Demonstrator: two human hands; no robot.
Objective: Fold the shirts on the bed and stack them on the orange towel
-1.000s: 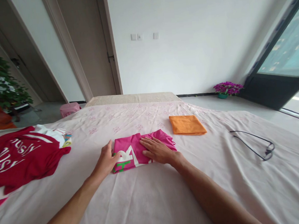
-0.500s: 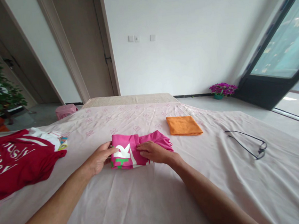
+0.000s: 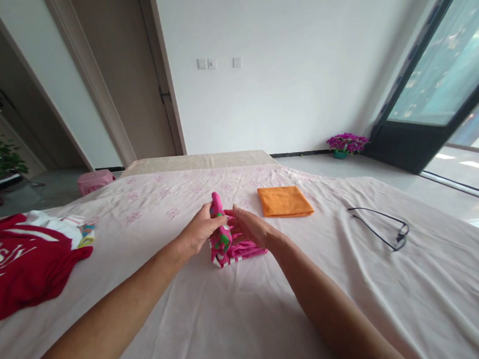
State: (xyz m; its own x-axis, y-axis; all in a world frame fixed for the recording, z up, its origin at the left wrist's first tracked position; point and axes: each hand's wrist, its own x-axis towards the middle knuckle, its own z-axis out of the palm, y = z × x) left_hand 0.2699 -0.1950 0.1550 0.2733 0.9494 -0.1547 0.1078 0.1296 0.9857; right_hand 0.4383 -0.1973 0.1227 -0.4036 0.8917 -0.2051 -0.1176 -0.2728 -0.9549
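Observation:
A folded pink garment (image 3: 249,249) with white and green print lies on the bed in front of me, its left part raised nearly upright. My left hand (image 3: 199,227) is closed on that raised part, thumb on the near face. On the other side, my right hand (image 3: 253,228) has its fingers stretched out against the fold, some of them partly hidden behind the cloth. To the right of the hands, an orange folded cloth (image 3: 285,201) lies flat.
Red clothing with white lettering (image 3: 32,259) is heaped at the left, a white piece (image 3: 65,225) behind it. Black-framed glasses (image 3: 380,226) rest on the sheet (image 3: 173,330) at the right. Beyond the bed stand a pink stool (image 3: 96,182) and potted purple flowers (image 3: 347,143).
My left hand has lifted the garment's left part and moved it rightward, from flat to upright. My right hand has turned on its side, its fingers now by the fold. The view has shifted slightly right.

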